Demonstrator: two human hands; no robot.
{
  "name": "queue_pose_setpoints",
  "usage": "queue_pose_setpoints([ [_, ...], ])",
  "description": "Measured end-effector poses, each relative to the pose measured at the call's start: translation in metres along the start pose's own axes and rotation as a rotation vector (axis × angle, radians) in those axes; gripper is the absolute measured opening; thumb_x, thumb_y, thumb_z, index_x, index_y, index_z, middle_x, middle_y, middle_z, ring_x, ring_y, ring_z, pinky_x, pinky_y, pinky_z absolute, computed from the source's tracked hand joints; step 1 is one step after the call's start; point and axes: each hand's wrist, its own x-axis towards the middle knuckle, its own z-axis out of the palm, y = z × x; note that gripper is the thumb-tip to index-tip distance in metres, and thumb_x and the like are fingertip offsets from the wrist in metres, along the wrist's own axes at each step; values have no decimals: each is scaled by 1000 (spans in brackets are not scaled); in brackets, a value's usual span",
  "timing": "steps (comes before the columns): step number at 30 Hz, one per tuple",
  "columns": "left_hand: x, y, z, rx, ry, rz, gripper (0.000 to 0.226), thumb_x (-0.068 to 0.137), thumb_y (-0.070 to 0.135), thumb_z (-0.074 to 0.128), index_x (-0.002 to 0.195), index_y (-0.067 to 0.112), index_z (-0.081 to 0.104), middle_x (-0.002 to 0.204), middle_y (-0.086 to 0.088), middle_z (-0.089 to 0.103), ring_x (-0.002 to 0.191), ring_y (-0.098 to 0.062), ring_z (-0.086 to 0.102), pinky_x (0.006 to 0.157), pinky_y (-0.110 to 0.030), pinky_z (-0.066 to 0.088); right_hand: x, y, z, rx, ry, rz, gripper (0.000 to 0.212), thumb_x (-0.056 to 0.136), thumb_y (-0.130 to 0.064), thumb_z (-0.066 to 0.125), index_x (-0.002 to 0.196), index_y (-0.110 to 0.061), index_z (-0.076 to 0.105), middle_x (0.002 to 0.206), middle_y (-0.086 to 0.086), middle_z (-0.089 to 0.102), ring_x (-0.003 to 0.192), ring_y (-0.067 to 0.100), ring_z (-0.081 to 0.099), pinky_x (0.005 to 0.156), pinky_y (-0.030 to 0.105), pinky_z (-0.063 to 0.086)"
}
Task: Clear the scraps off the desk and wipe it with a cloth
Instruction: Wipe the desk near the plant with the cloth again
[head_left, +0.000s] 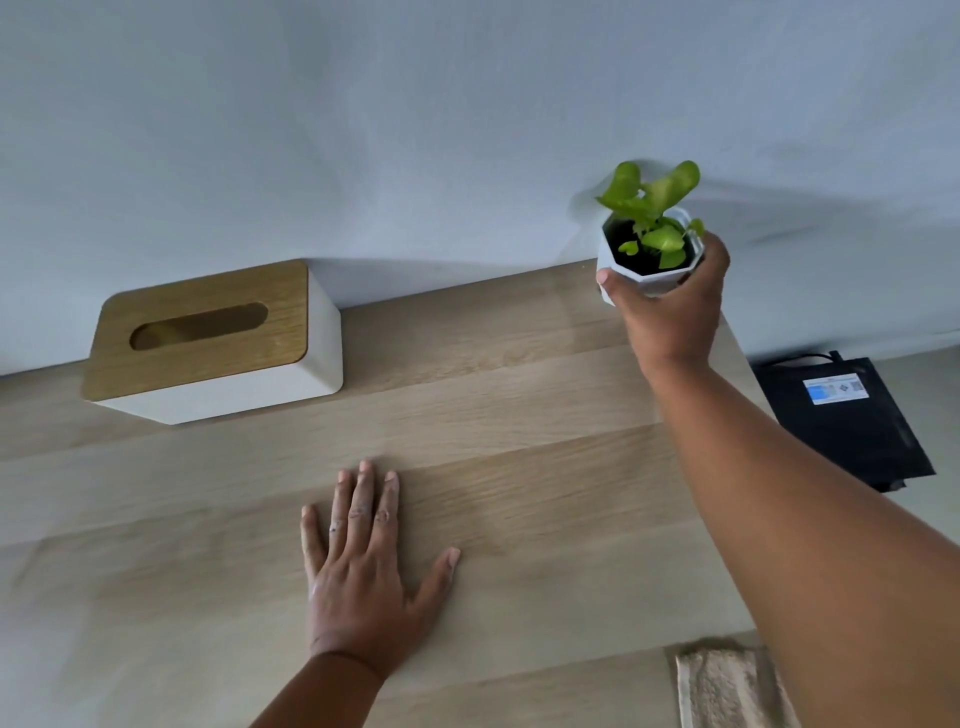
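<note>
No readable text anywhere. Only candidate: a white-and-blue label (836, 389) on the black pouch (852, 426), which sits off the worktop's (467, 467) edge, to the right of the right hand's (670, 306) forearm. It carries what looks like a small QR-type code square at its right end plus lines of print, all too small and blurred to make out. No brand, number or sign legible on it.

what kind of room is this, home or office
Probably a home desk or study corner, though it could be a small office: a light wooden desk against a plain wall, a tissue box with a wooden lid, and a small potted plant.
</note>
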Motion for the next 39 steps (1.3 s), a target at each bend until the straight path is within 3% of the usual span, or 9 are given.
queue_pose_setpoints([
  [8,1,0,-2,0,-21,-4,101,85,80,42,162,17,29,173,-3,13,160,-21,4,124,-63,13,-10,-5,3,32,-5,-16,94,64,-46,89,142,-23,43,134,-5,59,121,11,61,104,39,52],
  [13,1,0,-2,-8,-25,-10,101,84,81,43,161,17,30,172,-3,14,160,-20,3,124,-63,14,-29,-13,13,78,-41,-68,92,63,-43,91,140,-25,45,131,-9,59,119,5,61,102,37,54],
  [22,1,-1,0,-10,-21,-9,101,84,81,44,161,17,30,172,-3,15,160,-21,5,124,-63,14,-71,-24,51,85,-214,-87,102,60,-46,92,146,-25,41,139,-7,58,127,10,59,104,41,53],
  [30,1,-1,0,-11,-39,-10,103,84,82,46,162,17,29,173,-2,11,160,-22,5,123,-64,16,-102,-35,84,123,-347,-128,91,56,-42,93,135,-31,48,127,-13,62,118,10,63,96,44,57],
  [39,2,-2,1,-15,-47,-2,103,85,85,39,161,16,31,173,-4,12,160,-25,8,122,-65,16,-124,-49,122,147,-466,-142,94,56,-40,95,137,-27,48,129,-11,62,120,11,62,98,43,56],
])
